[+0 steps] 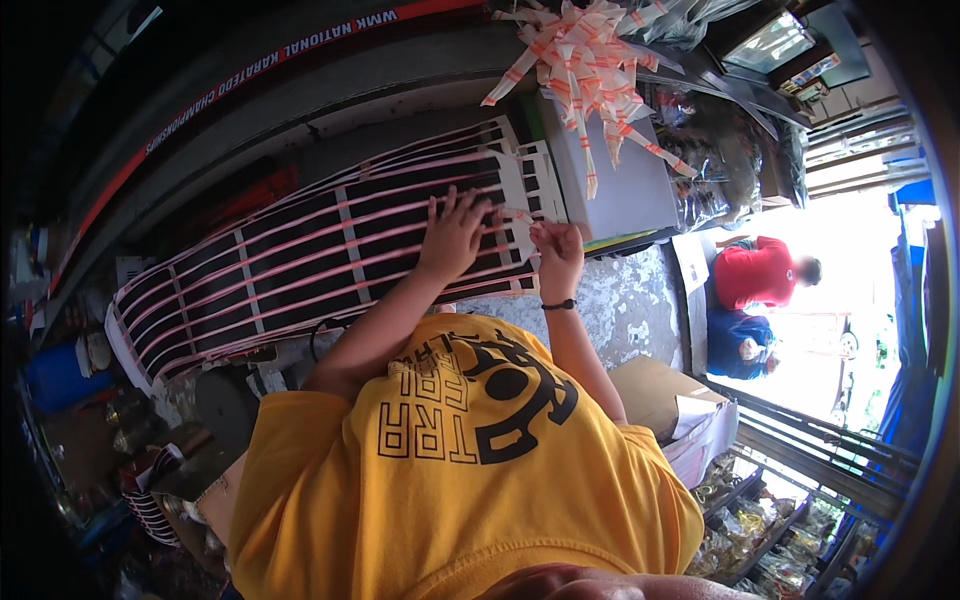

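A long stack of black sheets [295, 245] with pale pink and white strips running along and across them lies in front of me. My left hand [452, 238] rests on the top sheet near its right end, palm down and fingers spread. Just right of it, at the white edge of the sheet, my right hand [558, 252] is closed in a pinch. A thin white strip with orange marks [516, 215] runs from the sheet to its fingertips. A dark band circles my right wrist.
A tangled bunch of similar white-and-orange strips [590, 65] hangs over a pale box [630, 190] at the far right. A cardboard box [650, 390] stands by my right elbow. Two people, one in a red shirt [752, 272], are outside the bright opening. A blue container [65, 380] is at left.
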The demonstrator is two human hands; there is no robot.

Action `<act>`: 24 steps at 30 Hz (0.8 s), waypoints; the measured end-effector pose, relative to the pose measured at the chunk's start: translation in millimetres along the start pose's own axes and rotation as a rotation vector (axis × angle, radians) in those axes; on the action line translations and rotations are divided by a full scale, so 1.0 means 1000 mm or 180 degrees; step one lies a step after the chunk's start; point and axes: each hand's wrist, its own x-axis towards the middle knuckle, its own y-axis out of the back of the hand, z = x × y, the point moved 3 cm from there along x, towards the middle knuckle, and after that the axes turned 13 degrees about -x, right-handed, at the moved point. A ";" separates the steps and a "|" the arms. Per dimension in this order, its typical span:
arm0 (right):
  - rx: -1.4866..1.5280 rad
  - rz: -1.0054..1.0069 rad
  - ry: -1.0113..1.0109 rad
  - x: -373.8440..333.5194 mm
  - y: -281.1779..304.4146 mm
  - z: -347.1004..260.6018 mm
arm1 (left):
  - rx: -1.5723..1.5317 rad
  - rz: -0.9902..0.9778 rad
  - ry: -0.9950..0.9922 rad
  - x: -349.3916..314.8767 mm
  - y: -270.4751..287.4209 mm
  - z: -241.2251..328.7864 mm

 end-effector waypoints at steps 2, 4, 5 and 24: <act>0.0025 -0.0102 0.0237 0.007 -0.006 -0.001 | -0.0162 0.0051 0.0085 0.012 0.004 -0.013; -0.0519 -0.0174 0.0267 0.013 -0.011 0.000 | -0.0143 -0.0037 0.0140 0.024 0.009 -0.025; -0.0631 -0.0177 0.0232 0.016 -0.013 0.001 | 0.0023 -0.0131 0.0120 0.028 0.010 -0.027; -0.1184 -0.0271 0.0379 0.005 -0.012 0.007 | 0.0721 -0.0054 0.0307 0.002 -0.004 -0.006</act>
